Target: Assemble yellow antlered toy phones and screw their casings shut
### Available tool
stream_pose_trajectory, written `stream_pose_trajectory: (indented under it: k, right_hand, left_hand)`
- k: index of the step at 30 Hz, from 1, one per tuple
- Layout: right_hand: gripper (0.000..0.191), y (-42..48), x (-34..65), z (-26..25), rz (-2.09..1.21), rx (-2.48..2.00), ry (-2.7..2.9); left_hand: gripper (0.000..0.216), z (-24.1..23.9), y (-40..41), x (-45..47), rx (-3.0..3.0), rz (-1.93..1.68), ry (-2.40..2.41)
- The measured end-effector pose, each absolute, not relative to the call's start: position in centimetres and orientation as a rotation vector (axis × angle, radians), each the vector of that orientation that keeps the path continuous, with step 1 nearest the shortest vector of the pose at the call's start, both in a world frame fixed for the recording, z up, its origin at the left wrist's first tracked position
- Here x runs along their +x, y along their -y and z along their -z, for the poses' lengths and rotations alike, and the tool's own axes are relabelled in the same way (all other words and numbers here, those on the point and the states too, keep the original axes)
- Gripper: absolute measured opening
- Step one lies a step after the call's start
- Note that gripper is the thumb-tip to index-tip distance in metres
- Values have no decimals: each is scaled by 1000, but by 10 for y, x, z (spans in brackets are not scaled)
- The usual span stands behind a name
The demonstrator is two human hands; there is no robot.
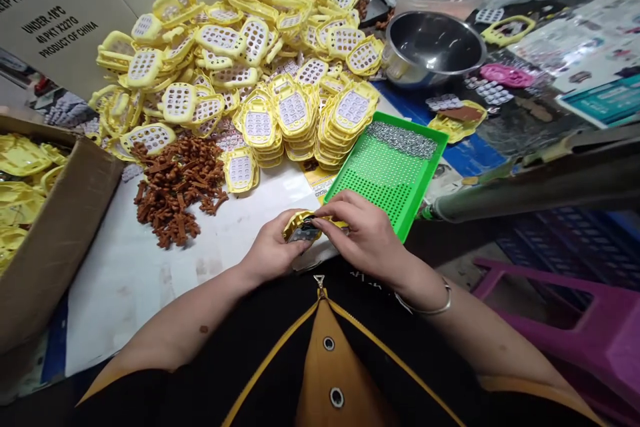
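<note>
My left hand [270, 250] and my right hand [363, 233] meet at the table's near edge around one yellow plastic shell [300, 225] with a grey insert. The left hand grips it from the left side. The right hand's fingers curl over its top and pinch at it. Just beyond the right hand lies a green perforated tray [387, 177] with a strip of small silver parts [403, 140] along its far end. A big heap of yellow shells with white keypads [250, 53] fills the far side of the table. A pile of brown rubbery pieces [175, 190] lies to the left.
A cardboard box [55, 240] with more yellow shells stands at the left. A steel bowl [433, 47] sits at the back right, with loose keypads, a pink part [505, 75] and papers beyond. A purple plastic stool [575, 327] is at the lower right.
</note>
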State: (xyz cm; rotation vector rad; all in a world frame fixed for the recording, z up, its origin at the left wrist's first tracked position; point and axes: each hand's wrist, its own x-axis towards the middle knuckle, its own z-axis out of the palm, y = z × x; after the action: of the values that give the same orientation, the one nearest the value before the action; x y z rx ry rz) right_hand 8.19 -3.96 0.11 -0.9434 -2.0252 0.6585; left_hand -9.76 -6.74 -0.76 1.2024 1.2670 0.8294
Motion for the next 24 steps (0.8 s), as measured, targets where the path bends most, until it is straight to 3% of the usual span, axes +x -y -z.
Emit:
stream_pose_trajectory:
  k: [8, 17, 24]
  right_hand:
    - [5, 39, 77, 3, -823, -1144, 1941]
    - [6, 37, 75, 16, -957, -1352, 1861]
    - [6, 39, 76, 18, -895, -1310, 1932]
  left_hand:
    - [38, 5, 63, -95, 1255, -770, -1275]
    - [46, 11, 63, -86, 665, -600, -1180]
    - [47, 13, 65, -82, 578, -597, -1162]
